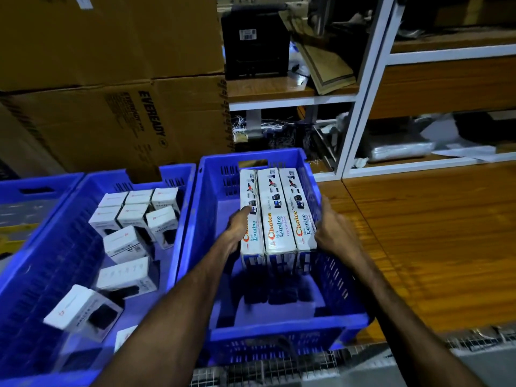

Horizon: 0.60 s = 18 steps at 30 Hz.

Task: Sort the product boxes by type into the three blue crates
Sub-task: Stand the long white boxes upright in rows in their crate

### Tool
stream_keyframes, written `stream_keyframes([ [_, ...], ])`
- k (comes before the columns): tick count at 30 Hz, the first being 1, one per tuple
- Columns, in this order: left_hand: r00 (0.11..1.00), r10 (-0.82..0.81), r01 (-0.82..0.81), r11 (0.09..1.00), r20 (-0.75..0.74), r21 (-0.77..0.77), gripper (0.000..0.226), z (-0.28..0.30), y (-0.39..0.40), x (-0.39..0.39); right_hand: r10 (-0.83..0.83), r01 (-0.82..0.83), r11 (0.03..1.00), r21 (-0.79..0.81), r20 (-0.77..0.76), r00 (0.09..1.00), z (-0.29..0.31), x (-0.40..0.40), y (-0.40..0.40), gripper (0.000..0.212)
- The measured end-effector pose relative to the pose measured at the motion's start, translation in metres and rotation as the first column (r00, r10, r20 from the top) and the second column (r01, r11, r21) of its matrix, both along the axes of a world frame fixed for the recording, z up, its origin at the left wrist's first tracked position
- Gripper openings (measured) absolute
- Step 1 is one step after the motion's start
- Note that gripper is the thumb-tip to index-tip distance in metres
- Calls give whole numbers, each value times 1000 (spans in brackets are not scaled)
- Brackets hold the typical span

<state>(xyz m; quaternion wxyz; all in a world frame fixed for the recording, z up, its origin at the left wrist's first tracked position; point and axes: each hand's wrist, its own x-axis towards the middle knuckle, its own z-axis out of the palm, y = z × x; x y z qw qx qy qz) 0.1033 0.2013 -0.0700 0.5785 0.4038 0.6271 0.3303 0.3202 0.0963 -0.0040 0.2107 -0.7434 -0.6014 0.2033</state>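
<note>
Head view: three long Choice Lumino boxes [279, 210] stand side by side in the right blue crate [279, 321], against its right wall; the left hand [237, 229] presses the left box's side and the right hand [333, 229] the right box's, clamping the trio between them; small white boxes [134, 219] fill the middle blue crate [55, 247]; a third blue crate [36, 188] shows at far left; the wooden worktop [432, 233] lies to the right.

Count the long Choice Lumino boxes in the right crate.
3, side by side in the right crate: left box, middle box, right box, pressed between left hand and right hand. None visibly hidden.
</note>
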Motion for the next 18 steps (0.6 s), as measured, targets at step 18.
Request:
stream_keyframes([
  [18,989,-138,140,990,-60,34,51,16,-6,-7,34,-35,999,-8,-100,994,3,5,5,62],
])
